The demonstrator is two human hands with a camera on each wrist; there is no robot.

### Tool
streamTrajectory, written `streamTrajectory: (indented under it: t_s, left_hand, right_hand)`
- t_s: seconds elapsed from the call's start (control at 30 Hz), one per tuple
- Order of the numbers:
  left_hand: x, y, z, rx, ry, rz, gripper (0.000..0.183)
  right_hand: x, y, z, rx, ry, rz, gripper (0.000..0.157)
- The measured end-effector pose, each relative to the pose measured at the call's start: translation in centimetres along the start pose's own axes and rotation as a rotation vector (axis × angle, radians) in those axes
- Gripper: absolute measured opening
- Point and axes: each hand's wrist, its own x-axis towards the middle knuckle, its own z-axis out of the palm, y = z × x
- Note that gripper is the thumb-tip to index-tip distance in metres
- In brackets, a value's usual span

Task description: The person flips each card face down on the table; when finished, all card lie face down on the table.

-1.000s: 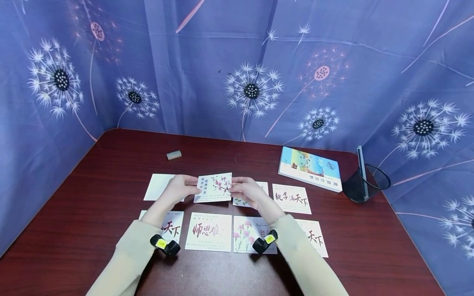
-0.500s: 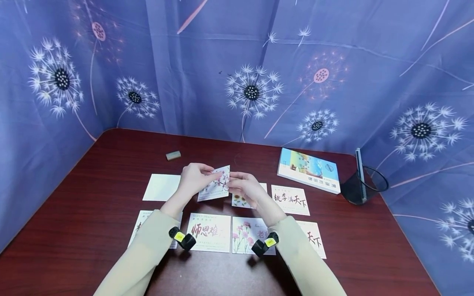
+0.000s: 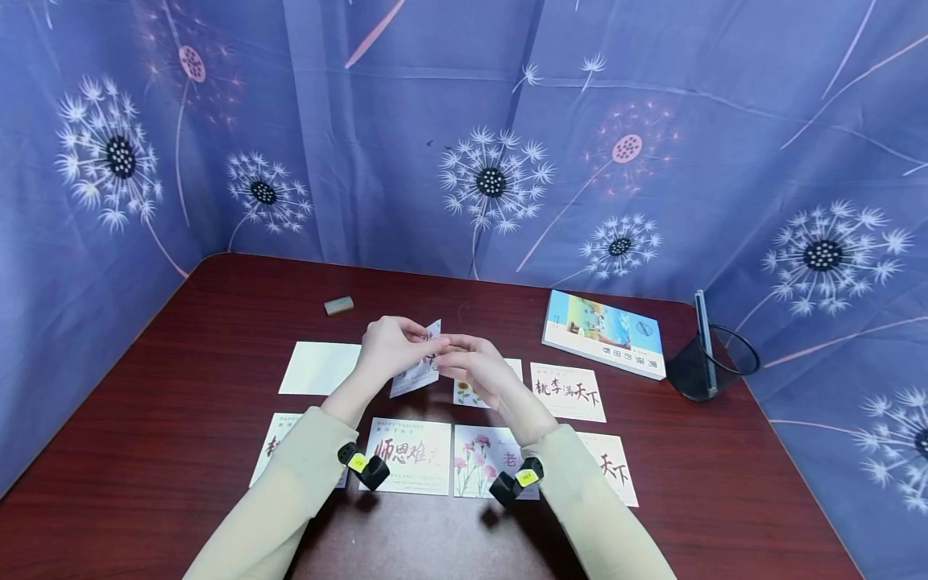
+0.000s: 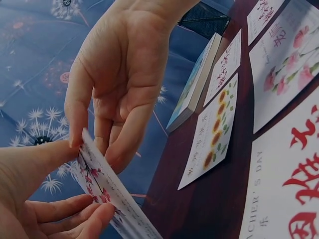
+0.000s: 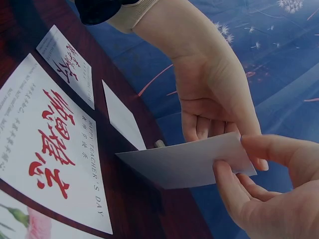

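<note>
A small white greeting card (image 3: 415, 375) printed with pink blossoms is held up at a slant over the table, between both hands. My left hand (image 3: 384, 350) pinches it from the left. From the right, my right hand (image 3: 478, 366) holds its edge, its fingertips meeting the left thumb at the upper corner. In the left wrist view the card's blossom side (image 4: 102, 191) shows; the right wrist view shows its plain white back (image 5: 192, 162). Behind the right hand lies a sunflower card (image 3: 466, 394), partly hidden. A blank white card (image 3: 316, 368) lies left of the left hand.
A front row holds several cards, including a red-lettered card (image 3: 406, 457) and a pink carnation card (image 3: 474, 467); forearms cover some. Another lettered card (image 3: 568, 391) lies right. Behind are a book (image 3: 605, 332), a black mesh pen holder (image 3: 692, 370) and a small grey block (image 3: 338, 305).
The blossom card has turned from nearly flat and facing up to a steep, edge-on slant. My left hand has shifted right, its thumb now close to the right fingertips.
</note>
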Motion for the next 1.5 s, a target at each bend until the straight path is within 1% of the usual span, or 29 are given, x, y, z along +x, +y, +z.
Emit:
streamTrajectory:
  t_s: [0.13,0.23,0.43,0.53,0.6,0.77,0.87,0.93,1.07,1.2,1.33,1.5]
  left_hand:
    - [-0.1,0.2,-0.2,0.004,0.001,0.016,0.045]
    - [-0.2,0.3,-0.5,-0.006,0.012,0.031,0.039]
    - [-0.5,0.5,-1.4,-0.038,0.07,0.037,0.025]
    - [-0.5,0.0,-1.6,-0.029,0.108,0.035,0.023]
    - [-0.6,-0.6,-1.7,-0.023,0.135,0.028,0.023]
    - [-0.5,-2.9,-1.6,-0.051,0.162,-0.021,0.022]
    - [-0.4,-4.1,-1.5,-0.055,0.158,-0.052,0.022]
    - [-0.4,-4.8,-1.5,-0.04,0.155,-0.069,0.022]
    - [-0.3,-5.8,-1.4,-0.011,0.145,-0.095,0.022]
    - [-0.2,-6.4,-1.2,-0.002,0.122,-0.12,0.021]
    - [-0.1,-7.0,-1.1,0.028,0.106,-0.14,0.022]
    - [-0.1,-7.3,-1.0,0.054,0.09,-0.136,0.023]
  right_hand:
    - [-0.2,-0.1,0.1,-0.006,-0.042,-0.013,0.051]
    - [-0.2,-0.2,0.1,-0.026,-0.067,-0.026,0.052]
    - [0.0,-0.3,-0.1,-0.052,-0.085,-0.024,0.054]
    - [0.0,-0.1,-0.7,-0.076,-0.074,-0.015,0.055]
    - [-0.2,0.0,-1.3,-0.089,-0.051,-0.01,0.056]
    - [-0.8,0.1,-3.4,-0.095,-0.018,-0.028,0.056]
    - [-1.3,0.2,-4.6,-0.094,-0.021,-0.044,0.058]
    - [-1.6,0.2,-5.5,-0.088,-0.013,-0.046,0.059]
    - [-2.4,0.3,-6.9,-0.074,0.011,-0.041,0.059]
    - [-2.9,0.4,-8.0,-0.066,0.037,-0.031,0.059]
    - [-3.3,0.5,-8.9,-0.062,0.05,-0.033,0.058]
    - [-3.7,0.6,-9.6,-0.047,0.065,-0.031,0.058]
